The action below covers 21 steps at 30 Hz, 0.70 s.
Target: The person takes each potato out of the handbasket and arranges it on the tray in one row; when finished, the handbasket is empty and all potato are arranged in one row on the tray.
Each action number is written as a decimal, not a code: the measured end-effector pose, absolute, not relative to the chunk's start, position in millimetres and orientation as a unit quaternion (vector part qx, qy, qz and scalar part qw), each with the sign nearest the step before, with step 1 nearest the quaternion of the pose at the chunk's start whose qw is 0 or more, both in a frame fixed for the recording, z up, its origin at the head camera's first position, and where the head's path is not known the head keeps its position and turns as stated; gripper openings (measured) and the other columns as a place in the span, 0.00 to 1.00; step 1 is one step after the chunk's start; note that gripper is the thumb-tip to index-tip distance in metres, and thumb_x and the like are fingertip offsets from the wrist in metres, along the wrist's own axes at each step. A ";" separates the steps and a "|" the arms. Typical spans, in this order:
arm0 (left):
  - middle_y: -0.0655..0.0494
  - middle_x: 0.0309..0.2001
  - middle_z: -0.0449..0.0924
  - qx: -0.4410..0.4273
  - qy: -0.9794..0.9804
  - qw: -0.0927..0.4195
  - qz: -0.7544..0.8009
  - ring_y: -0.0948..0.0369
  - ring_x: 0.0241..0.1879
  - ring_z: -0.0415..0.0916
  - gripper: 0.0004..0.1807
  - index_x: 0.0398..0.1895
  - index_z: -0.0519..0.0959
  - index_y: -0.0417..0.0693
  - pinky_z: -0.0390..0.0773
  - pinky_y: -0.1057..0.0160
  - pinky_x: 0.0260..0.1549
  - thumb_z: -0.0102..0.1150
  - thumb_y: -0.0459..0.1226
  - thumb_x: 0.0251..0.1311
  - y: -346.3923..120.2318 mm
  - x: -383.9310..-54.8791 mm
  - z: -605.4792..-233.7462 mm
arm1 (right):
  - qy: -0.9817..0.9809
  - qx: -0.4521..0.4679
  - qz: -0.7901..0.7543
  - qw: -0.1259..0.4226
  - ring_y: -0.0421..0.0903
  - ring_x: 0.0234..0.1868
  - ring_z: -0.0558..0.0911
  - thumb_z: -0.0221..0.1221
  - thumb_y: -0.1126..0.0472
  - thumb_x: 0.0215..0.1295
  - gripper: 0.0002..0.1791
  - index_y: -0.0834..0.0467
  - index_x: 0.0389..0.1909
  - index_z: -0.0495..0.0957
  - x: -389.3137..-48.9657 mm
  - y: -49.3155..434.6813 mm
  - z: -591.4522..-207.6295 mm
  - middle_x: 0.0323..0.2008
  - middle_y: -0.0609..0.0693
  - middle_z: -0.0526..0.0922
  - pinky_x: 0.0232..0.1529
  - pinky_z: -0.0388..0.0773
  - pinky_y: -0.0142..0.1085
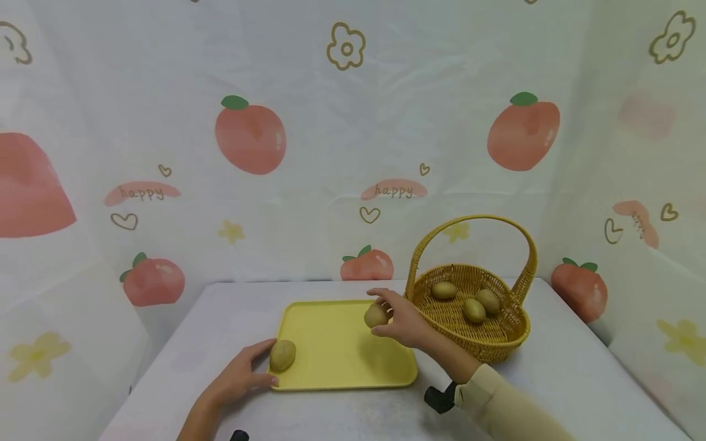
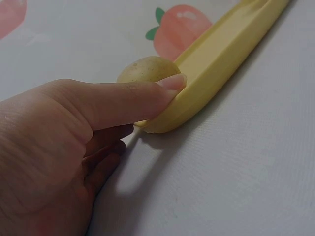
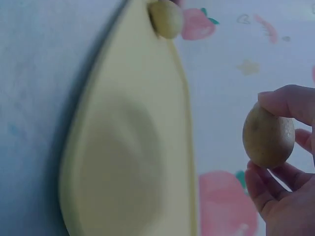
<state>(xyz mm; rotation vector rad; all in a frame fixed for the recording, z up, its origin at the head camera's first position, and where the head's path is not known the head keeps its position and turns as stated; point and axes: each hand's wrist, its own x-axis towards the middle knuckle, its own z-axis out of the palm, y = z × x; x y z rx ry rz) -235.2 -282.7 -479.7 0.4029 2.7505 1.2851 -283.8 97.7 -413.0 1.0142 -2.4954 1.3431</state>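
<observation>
A right hand (image 1: 405, 323) pinches 1 potato (image 1: 375, 316) between thumb and fingers, parted only by its width, raised near the right end of a yellow tray (image 1: 331, 352). Its rounded skin could slip from so shallow a hold, then roll along the tray. Left of the grip, the tray's bare middle offers open room, bounded by a low rim (image 1: 342, 388); beyond, a left hand (image 1: 237, 373), fingers spread, touches the tray beside a 2nd potato (image 1: 283, 355). Close right, a basket (image 1: 449, 320) holding 3 potatoes (image 1: 444, 290) could catch the forearm.
</observation>
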 end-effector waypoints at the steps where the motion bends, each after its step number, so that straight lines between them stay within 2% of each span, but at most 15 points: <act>1: 0.39 0.66 0.67 0.132 0.898 0.038 0.418 0.38 0.69 0.55 0.48 0.67 0.67 0.34 0.51 0.37 0.66 0.76 0.45 0.42 -282.5 -234.9 -479.6 | -0.827 0.333 0.449 0.058 0.48 0.41 0.77 0.70 0.69 0.49 0.37 0.60 0.63 0.69 -284.4 90.8 -417.2 0.44 0.56 0.76 0.39 0.78 0.38; 8: 0.39 0.66 0.67 0.136 0.898 0.036 0.416 0.38 0.69 0.55 0.48 0.67 0.67 0.34 0.51 0.37 0.66 0.77 0.45 0.42 -282.4 -233.7 -479.0 | -0.844 0.313 0.436 0.016 0.47 0.42 0.77 0.72 0.65 0.48 0.36 0.58 0.61 0.72 -286.3 43.9 -445.8 0.46 0.53 0.79 0.36 0.76 0.35; 16: 0.39 0.67 0.66 0.126 0.897 0.043 0.420 0.38 0.69 0.55 0.48 0.67 0.67 0.35 0.51 0.37 0.67 0.77 0.45 0.42 -281.4 -233.9 -479.3 | -0.845 0.308 0.435 -0.028 0.46 0.46 0.79 0.73 0.64 0.47 0.37 0.58 0.62 0.71 -284.4 0.3 -460.8 0.46 0.50 0.82 0.40 0.76 0.32; 21: 0.40 0.66 0.67 0.139 0.901 0.028 0.410 0.38 0.68 0.56 0.48 0.67 0.68 0.35 0.52 0.36 0.66 0.76 0.46 0.42 -282.6 -235.4 -480.6 | -0.847 0.301 0.437 -0.030 0.43 0.45 0.79 0.73 0.65 0.46 0.37 0.57 0.61 0.72 -281.2 -19.3 -464.3 0.46 0.49 0.83 0.42 0.76 0.30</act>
